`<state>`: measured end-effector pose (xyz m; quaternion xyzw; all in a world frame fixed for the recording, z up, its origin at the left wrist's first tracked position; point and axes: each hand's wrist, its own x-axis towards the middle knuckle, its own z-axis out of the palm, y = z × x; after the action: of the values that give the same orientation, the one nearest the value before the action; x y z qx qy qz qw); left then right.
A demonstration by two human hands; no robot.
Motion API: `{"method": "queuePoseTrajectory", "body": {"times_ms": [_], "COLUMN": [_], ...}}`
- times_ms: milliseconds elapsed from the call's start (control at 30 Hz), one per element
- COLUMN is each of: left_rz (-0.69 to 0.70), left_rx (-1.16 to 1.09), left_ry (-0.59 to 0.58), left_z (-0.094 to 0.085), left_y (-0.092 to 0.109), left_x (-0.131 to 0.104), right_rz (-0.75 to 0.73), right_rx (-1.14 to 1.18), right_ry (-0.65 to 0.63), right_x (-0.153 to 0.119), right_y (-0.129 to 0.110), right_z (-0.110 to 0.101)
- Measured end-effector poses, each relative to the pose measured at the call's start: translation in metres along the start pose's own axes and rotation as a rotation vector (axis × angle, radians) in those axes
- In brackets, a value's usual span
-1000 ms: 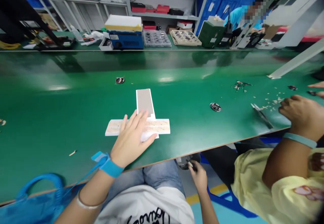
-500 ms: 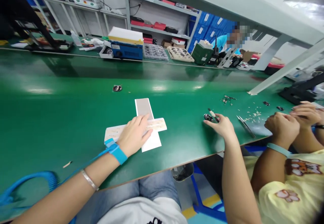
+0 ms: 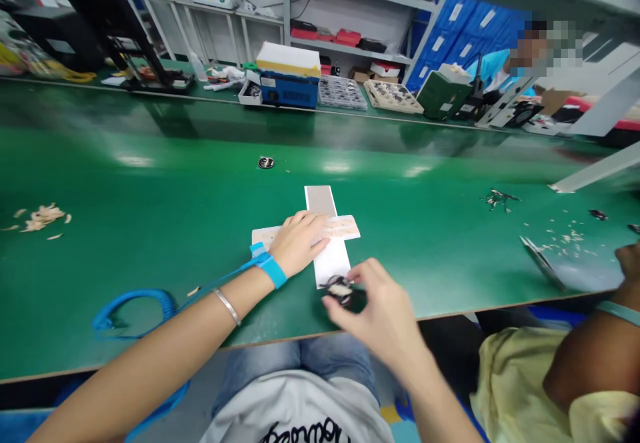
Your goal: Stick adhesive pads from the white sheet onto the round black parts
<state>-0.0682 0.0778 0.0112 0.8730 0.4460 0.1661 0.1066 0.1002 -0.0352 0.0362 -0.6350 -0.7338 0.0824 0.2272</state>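
Observation:
My left hand (image 3: 301, 237) lies flat, fingers stretched out, on a pale strip (image 3: 345, 227) bearing rows of small tan marks or pieces. That strip crosses over a white card (image 3: 331, 259) with a grey panel at its far end. Between thumb and fingers, my right hand (image 3: 383, 306) grips a small round dark part (image 3: 341, 289) with a beige piece on it. It is blurred, just above the card's near end. A blue wrist strap (image 3: 273, 269) with a coiled cord (image 3: 135, 303) is on my left wrist.
A similar round part (image 3: 266, 162) lies farther back. Beige slivers (image 3: 44, 217) are piled at left. To the right are tweezers (image 3: 541, 261), scattered bits (image 3: 570, 237) and dark small pieces (image 3: 500, 198). A co-worker's arm (image 3: 595, 343) is at right. A blue box (image 3: 289, 88) stands behind.
My right hand has moved left from the right side of the bench to the card, bringing the round part with it. My left hand stays on the strip. The view has shifted left.

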Motion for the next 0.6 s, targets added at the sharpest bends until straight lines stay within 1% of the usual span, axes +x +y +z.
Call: {"method": "queuePoseTrajectory", "body": {"times_ms": [33,100,167,200,267,333,400,433,467,500,533,600], "left_rz": [0.005,0.024,0.056,0.075,0.11,0.135,0.164,0.189,0.224,0.263,0.301,0.358], "left_rx": [0.006,0.021,0.038,0.047,0.063,0.079,0.091,0.096,0.101,0.107,0.116,0.143], "left_ry": [0.005,0.008,-0.001,-0.007,-0.008,0.017,0.043,0.042,0.028,0.005,-0.022,-0.068], "left_z": [0.0,0.001,0.001,0.0,-0.002,-0.005,-0.009,-0.011,-0.011,-0.012,-0.012,-0.01], "left_y": [-0.001,-0.003,-0.007,-0.009,-0.012,-0.012,-0.01,-0.009,-0.007,-0.005,-0.002,0.003], "left_x": [0.002,0.008,0.015,0.018,0.023,0.024,0.019,0.015,0.011,0.006,0.001,-0.007], "right_rz": [-0.013,-0.021,-0.016,-0.013,-0.014,-0.029,-0.053,-0.048,-0.068,-0.074,-0.06,0.009], "right_rx": [-0.02,-0.055,-0.068,-0.072,-0.043,0.079,0.286,0.377,0.448,0.524,0.618,0.833], "right_ry": [-0.014,-0.031,-0.036,-0.042,-0.081,-0.166,-0.239,-0.213,-0.147,-0.079,-0.016,0.071], "right_x": [-0.004,-0.007,-0.009,-0.01,-0.011,-0.007,0.006,0.016,0.029,0.043,0.057,0.082], "right_y": [-0.017,-0.037,-0.043,-0.042,-0.037,-0.026,-0.009,0.001,0.013,0.024,0.034,0.051], "right_z": [0.013,0.035,0.047,0.047,0.036,0.012,-0.016,-0.027,-0.034,-0.036,-0.035,-0.02]}}
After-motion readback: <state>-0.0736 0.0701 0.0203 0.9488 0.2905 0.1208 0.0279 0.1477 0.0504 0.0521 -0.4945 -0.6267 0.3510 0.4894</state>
